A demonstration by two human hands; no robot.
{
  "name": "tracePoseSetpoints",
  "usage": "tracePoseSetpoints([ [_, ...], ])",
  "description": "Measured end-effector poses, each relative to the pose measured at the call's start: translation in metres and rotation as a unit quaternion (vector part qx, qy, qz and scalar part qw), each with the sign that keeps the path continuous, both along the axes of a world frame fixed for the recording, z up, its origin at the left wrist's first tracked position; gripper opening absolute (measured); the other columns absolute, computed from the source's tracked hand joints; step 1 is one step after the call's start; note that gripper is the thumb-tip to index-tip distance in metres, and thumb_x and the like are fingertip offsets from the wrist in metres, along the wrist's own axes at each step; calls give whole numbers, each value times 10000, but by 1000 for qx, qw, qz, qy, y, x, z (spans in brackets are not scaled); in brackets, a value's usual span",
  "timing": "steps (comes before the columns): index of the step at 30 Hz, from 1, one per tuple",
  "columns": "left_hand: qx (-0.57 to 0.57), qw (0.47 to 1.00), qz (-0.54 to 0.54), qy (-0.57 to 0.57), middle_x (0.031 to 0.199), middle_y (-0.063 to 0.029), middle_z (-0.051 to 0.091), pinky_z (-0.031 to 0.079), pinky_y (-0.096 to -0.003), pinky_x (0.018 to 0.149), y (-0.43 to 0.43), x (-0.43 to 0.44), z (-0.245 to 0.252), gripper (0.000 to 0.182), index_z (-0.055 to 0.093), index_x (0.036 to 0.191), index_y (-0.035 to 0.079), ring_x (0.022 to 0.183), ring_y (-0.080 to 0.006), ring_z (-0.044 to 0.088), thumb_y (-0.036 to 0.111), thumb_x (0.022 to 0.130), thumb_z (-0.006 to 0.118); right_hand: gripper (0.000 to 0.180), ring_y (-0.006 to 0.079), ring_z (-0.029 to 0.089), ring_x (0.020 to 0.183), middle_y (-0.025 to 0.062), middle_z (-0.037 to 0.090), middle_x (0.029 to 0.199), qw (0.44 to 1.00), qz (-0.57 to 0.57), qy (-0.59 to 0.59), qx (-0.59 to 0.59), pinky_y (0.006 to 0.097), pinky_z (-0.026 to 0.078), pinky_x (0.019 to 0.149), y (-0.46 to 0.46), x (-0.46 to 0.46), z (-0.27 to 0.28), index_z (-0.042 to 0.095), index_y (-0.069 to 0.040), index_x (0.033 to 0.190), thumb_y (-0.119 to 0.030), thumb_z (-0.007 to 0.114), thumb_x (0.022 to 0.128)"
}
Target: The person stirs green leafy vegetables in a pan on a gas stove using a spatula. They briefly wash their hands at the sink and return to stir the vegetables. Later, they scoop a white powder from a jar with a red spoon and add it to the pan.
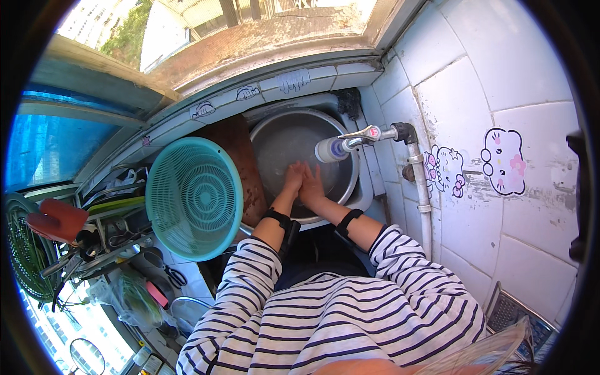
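Note:
Both bare hands are together over a round metal basin (276,136) set in the sink. My left hand (294,177) touches my right hand (311,185), and neither shows an object in it. The right hand's fingers look spread; how the left fingers are bent is hard to make out. Just beyond the hands a faucet (370,133) with a lever and a pale cylindrical nozzle (330,150) reaches in from the right wall. Whether water runs from it cannot be made out. Black straps circle both forearms.
A turquoise plastic colander (194,199) rests left of the basin, partly over a reddish-brown board (236,154). A dark scouring pad (348,102) lies at the sink's back corner. Farther left are a rack with utensils, a red oven mitt (56,220) and scissors (175,276). A pipe (424,225) runs down the tiled wall.

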State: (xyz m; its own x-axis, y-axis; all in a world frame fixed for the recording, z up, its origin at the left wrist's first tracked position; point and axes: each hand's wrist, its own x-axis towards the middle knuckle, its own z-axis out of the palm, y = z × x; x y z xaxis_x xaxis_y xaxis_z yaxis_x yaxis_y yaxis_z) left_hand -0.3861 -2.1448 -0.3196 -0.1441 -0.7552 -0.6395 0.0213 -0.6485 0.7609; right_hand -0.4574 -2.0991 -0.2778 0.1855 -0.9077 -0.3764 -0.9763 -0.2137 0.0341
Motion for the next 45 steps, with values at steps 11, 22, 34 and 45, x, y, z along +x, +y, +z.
tracePoseSetpoints([
  [11,28,994,35,98,890,-54,574,500,-347,699,9,5,0,209,543,989,69,770,-159,569,259,926,603,581,450,192,1402,66,162,1581,994,40,103,10,683,120,1076,2,4,11,270,-145,1498,-308,414,959],
  [22,135,988,-49,49,925,-105,641,507,-346,694,-16,2,-42,455,583,1113,35,798,-219,627,449,976,455,625,414,206,1408,67,129,1587,977,90,191,15,694,116,1072,9,4,21,204,-163,1517,-302,436,954],
  [34,9,993,115,19,918,-110,661,520,-316,664,-1,25,-40,510,617,984,7,774,-214,645,486,974,442,622,320,178,1440,62,139,1588,987,83,134,33,640,104,1100,9,-14,-1,209,-141,1514,-291,422,949],
  [45,-20,998,16,-65,1377,-189,443,420,-410,984,54,-19,34,653,356,1374,45,1204,-281,499,321,869,665,614,311,104,1454,80,165,1575,987,80,120,65,596,139,1107,20,-12,-22,243,-153,1498,-308,429,934],
])
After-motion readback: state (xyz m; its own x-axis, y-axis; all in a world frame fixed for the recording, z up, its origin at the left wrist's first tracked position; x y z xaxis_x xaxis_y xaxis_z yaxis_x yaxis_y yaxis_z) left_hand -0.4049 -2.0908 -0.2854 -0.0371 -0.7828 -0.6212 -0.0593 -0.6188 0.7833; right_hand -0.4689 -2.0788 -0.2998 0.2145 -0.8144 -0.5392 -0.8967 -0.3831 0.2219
